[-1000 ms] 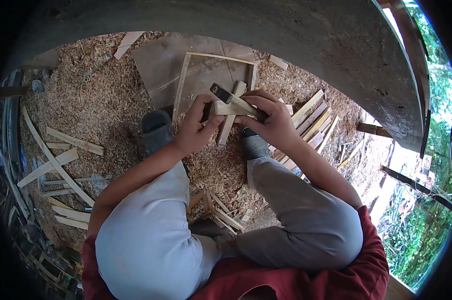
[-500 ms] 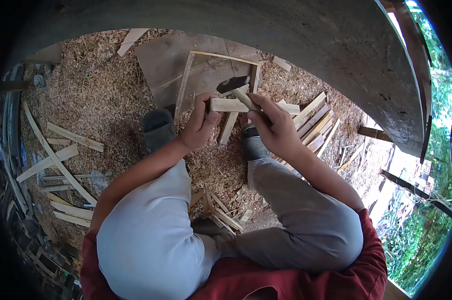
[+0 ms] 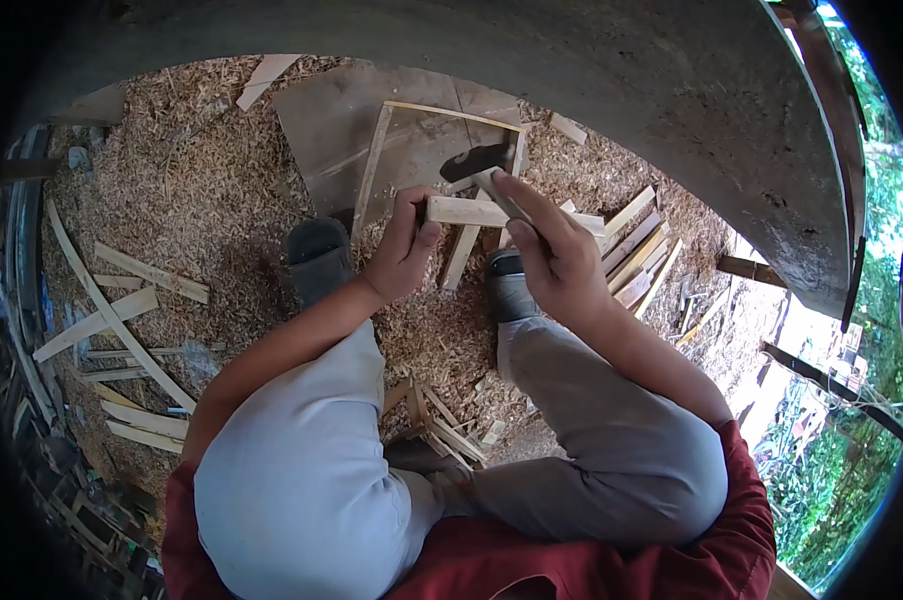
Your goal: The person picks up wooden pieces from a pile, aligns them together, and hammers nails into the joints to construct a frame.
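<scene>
My left hand (image 3: pixel 403 250) is closed round the left end of a short pale wooden piece (image 3: pixel 463 211), which lies crosswise over another upright-running strip (image 3: pixel 458 258). My right hand (image 3: pixel 559 243) grips the wooden handle of a hammer (image 3: pixel 478 161). The dark hammer head is slightly blurred and sits above the left part of the wooden piece. The right hand covers the middle of the piece, whose right end shows beyond the fingers.
A thin wooden frame (image 3: pixel 373 160) lies on a flat board (image 3: pixel 321 125) beyond the hands. Wood strips (image 3: pixel 636 255) are piled at the right, with curved and straight strips (image 3: pixel 121 330) at the left. Shavings cover the ground around my sandaled feet.
The hammer and my right hand have shifted slightly up and right, and the fingers sit differently on the handle. The wooden piece has moved slightly right.
</scene>
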`<state>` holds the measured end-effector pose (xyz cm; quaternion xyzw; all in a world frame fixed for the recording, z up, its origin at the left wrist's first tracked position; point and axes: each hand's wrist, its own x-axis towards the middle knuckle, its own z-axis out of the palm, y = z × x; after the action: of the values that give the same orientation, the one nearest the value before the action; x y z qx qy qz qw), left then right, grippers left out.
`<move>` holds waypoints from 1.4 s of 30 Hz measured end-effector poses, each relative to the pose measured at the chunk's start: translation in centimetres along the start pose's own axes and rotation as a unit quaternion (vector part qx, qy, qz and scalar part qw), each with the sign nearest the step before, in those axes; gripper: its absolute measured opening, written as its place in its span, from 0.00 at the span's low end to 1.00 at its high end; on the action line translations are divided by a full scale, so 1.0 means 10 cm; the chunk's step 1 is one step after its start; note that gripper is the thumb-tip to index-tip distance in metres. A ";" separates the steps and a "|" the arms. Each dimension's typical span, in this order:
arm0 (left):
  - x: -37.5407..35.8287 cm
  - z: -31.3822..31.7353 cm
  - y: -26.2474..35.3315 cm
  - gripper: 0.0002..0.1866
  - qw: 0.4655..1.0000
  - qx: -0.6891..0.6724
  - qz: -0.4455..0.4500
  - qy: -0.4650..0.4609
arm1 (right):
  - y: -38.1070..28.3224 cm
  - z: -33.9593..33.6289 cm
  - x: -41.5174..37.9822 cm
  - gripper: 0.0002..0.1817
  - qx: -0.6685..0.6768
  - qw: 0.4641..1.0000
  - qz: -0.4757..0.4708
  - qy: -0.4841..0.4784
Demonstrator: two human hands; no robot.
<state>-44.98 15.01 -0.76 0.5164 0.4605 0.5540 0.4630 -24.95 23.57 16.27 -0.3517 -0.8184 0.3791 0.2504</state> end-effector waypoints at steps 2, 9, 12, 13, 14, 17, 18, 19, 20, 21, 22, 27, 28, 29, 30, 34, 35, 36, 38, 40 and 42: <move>0.01 0.01 -0.02 0.23 1.000 0.000 0.009 -0.001 | 0.09 -0.02 -0.04 0.29 -0.042 0.997 0.022 -0.067; -0.01 0.02 0.02 0.23 1.000 -0.005 0.005 -0.010 | 0.06 -0.01 -0.02 0.33 -0.022 1.000 -0.019 -0.008; 0.00 0.04 0.04 0.23 1.000 -0.001 0.017 -0.006 | 0.07 -0.05 -0.03 0.33 -0.108 0.979 0.070 -0.157; 0.00 0.03 0.05 0.23 1.000 0.002 0.000 -0.011 | 0.06 -0.07 -0.03 0.33 -0.110 0.979 0.070 -0.155; 0.02 0.03 0.05 0.23 1.000 0.001 0.002 -0.013 | 0.06 -0.09 -0.02 0.33 -0.094 0.986 0.059 -0.128; -0.01 0.05 0.00 0.23 0.999 0.012 0.040 -0.020 | 0.01 -0.10 -0.07 0.33 -0.109 0.983 0.073 -0.128; -0.03 0.03 0.01 0.22 1.000 -0.015 -0.014 -0.023 | -0.01 -0.11 -0.06 0.34 -0.140 0.973 0.089 -0.159; -0.04 0.03 0.03 0.22 0.997 -0.041 -0.066 -0.028 | -0.02 -0.13 -0.05 0.34 -0.144 0.974 0.090 -0.152; -0.03 0.04 0.06 0.21 0.999 -0.009 -0.047 -0.022 | 0.00 -0.14 -0.04 0.33 -0.121 0.974 0.103 -0.159; -0.02 0.06 0.06 0.21 0.999 -0.008 -0.037 -0.039 | 0.00 -0.18 -0.03 0.31 -0.098 0.975 0.116 -0.160; -0.02 0.10 0.03 0.21 0.999 0.009 -0.021 -0.028 | -0.01 -0.25 -0.03 0.31 -0.074 0.983 0.096 -0.134; 0.46 0.42 0.46 0.24 0.983 0.033 0.149 -0.105 | -0.34 -1.15 -0.51 0.23 -0.096 0.989 0.079 -0.075; 0.59 0.45 0.59 0.24 0.983 0.032 0.112 -0.139 | -0.57 -1.37 -0.67 0.23 -0.100 0.986 0.127 -0.047; 0.72 0.51 0.83 0.24 0.978 0.029 0.130 -0.158 | -0.84 -1.56 -0.84 0.22 -0.101 0.980 0.172 -0.021; 0.86 0.56 1.14 0.24 0.964 0.075 0.175 -0.185 | -1.04 -1.71 -1.07 0.22 -0.107 0.985 0.131 0.039; 0.99 0.85 2.15 0.19 0.946 0.022 0.252 -0.205 | -1.61 -1.95 -2.02 0.21 -0.066 0.934 0.148 0.318; 0.95 0.91 2.45 0.17 0.947 -0.046 0.254 -0.189 | -1.83 -2.00 -2.21 0.21 -0.045 0.920 0.144 0.361; 0.92 0.92 2.72 0.13 0.948 -0.030 0.252 -0.194 | -2.09 -2.06 -2.37 0.22 0.019 0.904 0.178 0.388; 0.89 0.84 3.01 0.14 0.935 -0.008 0.280 -0.218 | -2.56 -2.11 -2.62 0.21 0.055 0.889 0.186 0.414; 0.90 0.74 3.23 0.14 0.923 0.015 0.306 -0.235 | -2.74 -2.19 -2.83 0.21 0.066 0.883 0.167 0.434; 0.80 0.67 3.39 0.14 0.925 0.029 0.297 -0.236 | -2.77 -2.26 -3.01 0.20 0.098 0.869 0.162 0.457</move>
<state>-39.84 18.16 34.17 0.7585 0.1792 0.5143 0.3578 -1.46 -2.26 47.32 -0.5875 -0.5024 0.2890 0.5647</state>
